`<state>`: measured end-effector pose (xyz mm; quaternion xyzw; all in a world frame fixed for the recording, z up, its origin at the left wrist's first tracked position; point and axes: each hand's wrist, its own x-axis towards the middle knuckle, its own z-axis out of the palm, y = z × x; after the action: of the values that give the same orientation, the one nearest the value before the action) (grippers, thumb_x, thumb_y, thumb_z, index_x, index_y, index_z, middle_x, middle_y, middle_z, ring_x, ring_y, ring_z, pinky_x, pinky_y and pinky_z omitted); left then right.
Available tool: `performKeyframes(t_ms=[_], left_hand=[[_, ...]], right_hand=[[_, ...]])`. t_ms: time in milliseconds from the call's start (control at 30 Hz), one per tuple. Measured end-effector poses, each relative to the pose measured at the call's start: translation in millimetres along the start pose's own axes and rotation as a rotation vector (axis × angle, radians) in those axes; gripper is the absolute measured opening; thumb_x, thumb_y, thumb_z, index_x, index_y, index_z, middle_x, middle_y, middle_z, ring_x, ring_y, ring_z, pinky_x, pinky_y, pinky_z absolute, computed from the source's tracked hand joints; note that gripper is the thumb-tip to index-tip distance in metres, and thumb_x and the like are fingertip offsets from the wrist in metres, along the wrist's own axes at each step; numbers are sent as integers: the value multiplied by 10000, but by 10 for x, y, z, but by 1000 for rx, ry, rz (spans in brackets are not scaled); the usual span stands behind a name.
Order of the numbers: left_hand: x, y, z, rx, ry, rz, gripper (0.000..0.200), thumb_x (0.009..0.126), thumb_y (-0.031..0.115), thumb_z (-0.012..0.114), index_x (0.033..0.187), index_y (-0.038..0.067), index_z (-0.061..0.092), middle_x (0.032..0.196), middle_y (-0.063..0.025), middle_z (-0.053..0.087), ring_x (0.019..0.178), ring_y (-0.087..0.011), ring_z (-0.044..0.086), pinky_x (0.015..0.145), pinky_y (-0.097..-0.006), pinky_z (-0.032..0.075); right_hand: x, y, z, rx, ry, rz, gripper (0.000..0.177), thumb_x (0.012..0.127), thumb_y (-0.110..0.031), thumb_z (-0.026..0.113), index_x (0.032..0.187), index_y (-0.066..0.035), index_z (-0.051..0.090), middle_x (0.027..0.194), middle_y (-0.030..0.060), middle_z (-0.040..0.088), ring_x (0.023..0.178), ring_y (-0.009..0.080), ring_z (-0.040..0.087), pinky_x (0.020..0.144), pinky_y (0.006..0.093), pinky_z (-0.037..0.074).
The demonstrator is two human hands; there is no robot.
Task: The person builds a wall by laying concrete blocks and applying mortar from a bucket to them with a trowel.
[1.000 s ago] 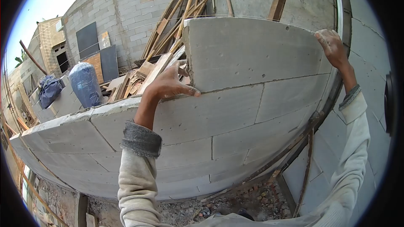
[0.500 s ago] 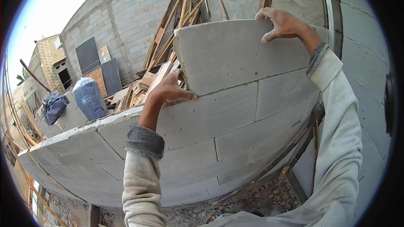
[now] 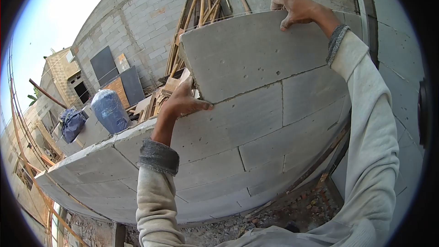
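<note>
A large grey lightweight concrete block (image 3: 238, 57) sits on the top course of a block wall (image 3: 219, 128), its left end exposed. My left hand (image 3: 182, 102) grips the lower left corner, thumb on the front at the joint and the other fingers round the end. Over the top edge, toward the right, hooks my right hand (image 3: 302, 10), with its thumb against the front face; the fingertips behind the block are partly hidden. A thin string runs close along the block's top edge.
Behind the wall stand bamboo poles (image 3: 201, 7) and scrap wood (image 3: 153, 105). A blue plastic-wrapped bundle (image 3: 109, 112) and a dark blue bag (image 3: 72, 125) are at left. A metal upright (image 3: 361, 9) rises at right. Rubble (image 3: 292, 208) covers the ground below.
The view has shifted, so the background sits farther right at the left side. Both hands keep their hold on the block, and its seating on the wall looks much the same.
</note>
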<state>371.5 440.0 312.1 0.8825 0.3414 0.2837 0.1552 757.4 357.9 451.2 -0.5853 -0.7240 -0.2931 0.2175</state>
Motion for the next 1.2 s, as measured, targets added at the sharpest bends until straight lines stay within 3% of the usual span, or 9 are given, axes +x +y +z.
performKeyframes(t_ms=[200,400,500,600,700,800,1000,1100,1200], left_hand=[[33,-119,30,-10,19,48,1001,508,238,924,1347,-66,470,1285,-224,588,1292,-359,499,1166,-374,270],[5,-64,33,45,41,42,910,521,249,921,1268,-87,527,1204,-236,625,1200,-363,569,1117,-372,342],[37,-111,20,103,31,49,870,531,265,921,1232,-94,552,1160,-239,643,1158,-363,596,1088,-364,376],[49,-171,26,100,42,51,837,545,276,919,1209,-95,569,1135,-231,656,1135,-359,609,1069,-356,395],[23,-117,19,105,39,43,868,543,287,925,1230,-95,555,1157,-229,650,1147,-349,605,1078,-356,385],[30,-122,24,99,37,48,899,537,278,932,1255,-92,536,1178,-229,643,1161,-343,598,1089,-373,375],[15,-51,29,59,15,52,896,551,239,931,1295,-50,525,1192,-205,643,1174,-337,589,1091,-404,376],[17,-49,23,84,0,8,871,560,225,929,1289,-40,534,1176,-191,649,1158,-332,594,1077,-395,389],[92,-301,18,144,44,-61,801,556,173,912,1245,-40,563,1102,-130,658,1061,-260,622,994,-335,453]], right_hand=[[5,-78,2,-72,35,32,538,518,-180,911,957,-75,619,899,94,665,900,266,644,792,409,529],[-4,-61,14,-40,32,29,497,534,-185,896,941,-72,635,835,99,665,856,272,651,784,409,529],[45,-51,-75,-132,-76,33,589,782,-480,756,1120,0,718,958,142,731,885,264,694,734,361,548],[57,13,-12,-225,7,-95,510,823,-349,733,1199,-8,686,881,118,722,793,223,678,687,350,542],[-64,-206,-68,-48,-36,93,508,545,-192,896,971,-67,649,846,101,670,857,273,650,781,409,530],[-72,-92,73,-110,138,1,530,559,-189,889,1020,-60,661,874,108,673,889,282,653,806,409,530],[-58,-223,-141,-106,-127,89,564,589,-217,879,1086,-61,662,1025,142,686,1030,300,649,896,410,526],[-22,-83,-51,-128,-57,24,624,618,-279,870,1167,-88,644,1088,130,679,1075,295,636,948,395,502],[-202,61,159,-162,244,-83,634,729,-347,814,1278,-114,597,1169,107,658,1126,305,613,1039,416,434]])
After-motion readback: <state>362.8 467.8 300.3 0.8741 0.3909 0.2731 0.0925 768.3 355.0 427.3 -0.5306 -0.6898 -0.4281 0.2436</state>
